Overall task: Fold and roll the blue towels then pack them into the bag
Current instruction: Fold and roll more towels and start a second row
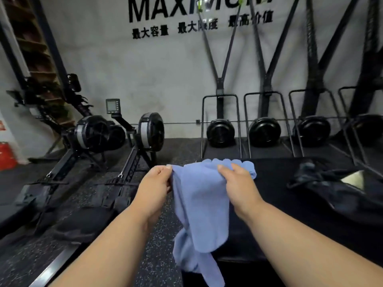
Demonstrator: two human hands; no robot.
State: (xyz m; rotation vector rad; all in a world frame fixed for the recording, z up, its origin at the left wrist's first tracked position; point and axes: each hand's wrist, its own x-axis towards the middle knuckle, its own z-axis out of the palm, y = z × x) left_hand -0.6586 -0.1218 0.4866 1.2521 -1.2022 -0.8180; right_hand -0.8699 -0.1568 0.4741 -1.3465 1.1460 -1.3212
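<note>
A blue towel (202, 206) hangs in the air in front of me, its lower end bunched and dangling. My left hand (154, 184) pinches its upper left corner. My right hand (238, 183) grips its upper right edge. Behind the hanging towel, several rolled blue towels (234, 163) lie in a row at the far edge of a black padded bench (290, 195). A black bag (339, 189) lies open on the bench at the right, something pale showing in its mouth.
Two black rowing machines (145, 137) stand on the speckled rubber floor (153, 255) at the left. Several ski-trainer machines (264, 131) line the grey wall behind the bench. A red object (7, 155) sits at the far left.
</note>
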